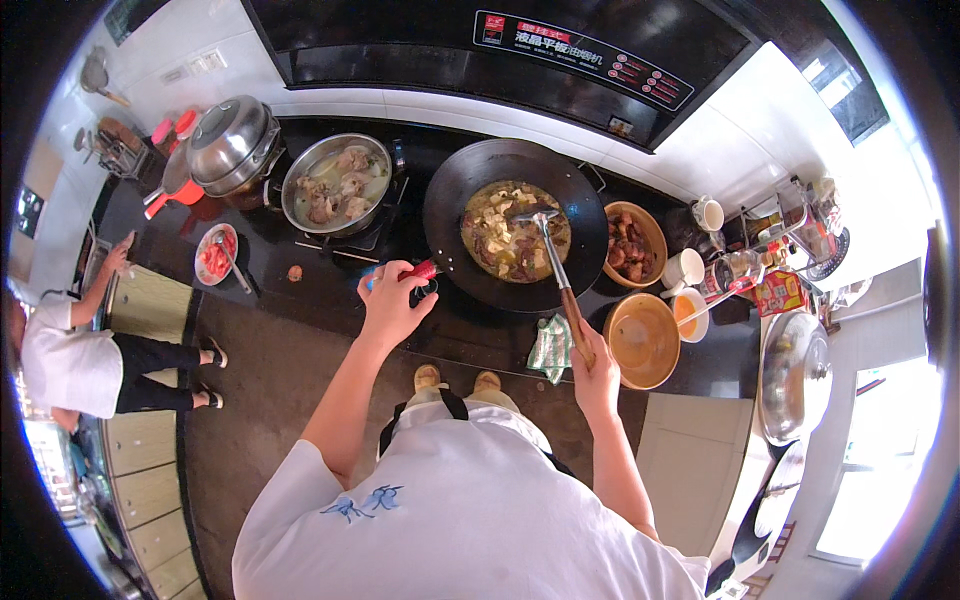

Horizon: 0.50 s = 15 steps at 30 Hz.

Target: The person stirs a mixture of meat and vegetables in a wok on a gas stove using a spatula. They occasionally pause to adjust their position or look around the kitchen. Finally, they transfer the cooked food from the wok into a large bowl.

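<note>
My left hand (392,308) is closed round the red handle (425,269) on the near left side of a large black wok (450,175). Part of the handle is hidden by my fingers, and a bit of blue shows beside them. In the wok lies a stew (515,240) of pale and dark pieces in yellowish liquid. My right hand (597,372) grips the wooden handle of a metal spatula (558,270). Its blade rests among the food near the wok's middle. A green-and-white checked cloth (550,348) lies on the counter edge beside my right hand.
Left of the wok, a steel pan (300,214) of meat pieces sits on a burner, near a lidded pot (232,140) and a red bowl-like dish (215,254). At right stand a meat bowl (632,245), a wooden bowl (642,340) and mugs (685,268). Another person (75,355) stands far left.
</note>
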Motion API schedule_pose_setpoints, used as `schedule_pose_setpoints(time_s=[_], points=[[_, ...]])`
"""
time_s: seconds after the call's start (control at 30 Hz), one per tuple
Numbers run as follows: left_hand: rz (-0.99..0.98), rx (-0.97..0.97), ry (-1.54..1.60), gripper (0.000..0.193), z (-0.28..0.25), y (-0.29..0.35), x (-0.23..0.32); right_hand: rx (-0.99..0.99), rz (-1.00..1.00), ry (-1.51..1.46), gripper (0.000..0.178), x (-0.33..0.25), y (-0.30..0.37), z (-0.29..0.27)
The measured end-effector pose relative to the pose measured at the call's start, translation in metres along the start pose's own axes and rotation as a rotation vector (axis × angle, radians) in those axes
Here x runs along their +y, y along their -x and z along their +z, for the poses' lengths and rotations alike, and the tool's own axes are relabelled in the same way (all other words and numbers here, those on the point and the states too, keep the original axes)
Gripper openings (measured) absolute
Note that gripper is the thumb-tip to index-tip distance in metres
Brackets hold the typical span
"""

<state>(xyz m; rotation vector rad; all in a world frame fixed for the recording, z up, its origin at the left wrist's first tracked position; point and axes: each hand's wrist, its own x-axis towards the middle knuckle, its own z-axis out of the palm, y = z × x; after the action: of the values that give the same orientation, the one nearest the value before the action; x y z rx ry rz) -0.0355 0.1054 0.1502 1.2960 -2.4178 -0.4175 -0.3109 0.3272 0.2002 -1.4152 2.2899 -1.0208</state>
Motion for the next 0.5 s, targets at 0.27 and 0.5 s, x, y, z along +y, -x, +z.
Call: schedule_pose_setpoints(time_s=[0.27, 0.5], points=[[0.031, 0.108, -0.027, 0.044, -0.001, 0.010, 0.017, 0.069, 0.089, -0.126, 0.046, 0.020, -0.009, 0.059], [0.024, 0.216, 0.067, 0.029, -0.003, 0.012, 0.004, -0.006, -0.014, -0.058, 0.054, 0.026, -0.004, 0.078]])
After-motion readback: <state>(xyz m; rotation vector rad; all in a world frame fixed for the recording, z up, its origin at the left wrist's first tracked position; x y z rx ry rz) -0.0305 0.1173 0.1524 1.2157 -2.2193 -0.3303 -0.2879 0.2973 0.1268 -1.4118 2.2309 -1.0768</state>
